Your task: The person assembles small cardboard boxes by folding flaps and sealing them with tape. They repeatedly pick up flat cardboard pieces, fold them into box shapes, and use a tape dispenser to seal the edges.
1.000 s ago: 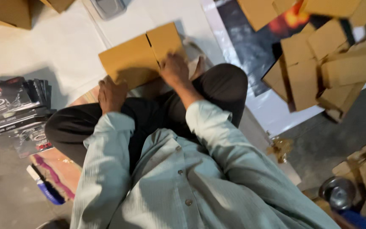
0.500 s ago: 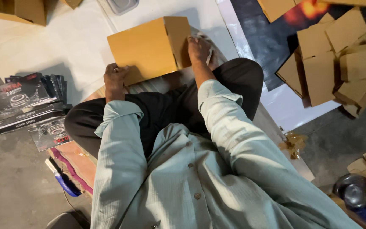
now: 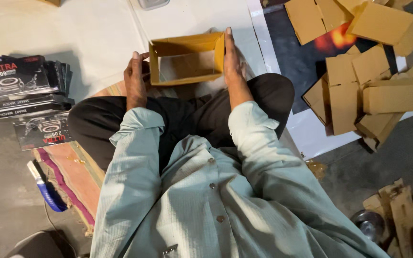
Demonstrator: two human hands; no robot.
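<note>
I sit cross-legged on the floor and hold a small brown cardboard box (image 3: 187, 58) in front of my knees. It is squared up into an open sleeve, and I look through its hollow inside. My left hand (image 3: 135, 79) grips its left wall with the fingers curled at the edge. My right hand (image 3: 232, 61) lies flat along its right wall, fingers pointing away from me. Both sleeves are pale green.
A stack of flat black printed packages (image 3: 22, 95) lies at my left. Several flat brown cardboard blanks (image 3: 364, 81) are heaped at the right on a dark sheet. A blue-handled tool (image 3: 44, 186) lies on a striped mat (image 3: 75, 172). White sheeting (image 3: 72, 28) covers the floor ahead.
The flat folded cardboard piece has been opened up into a square hollow box. My hands moved from its lower edge to its two sides, and the camera view shifted.
</note>
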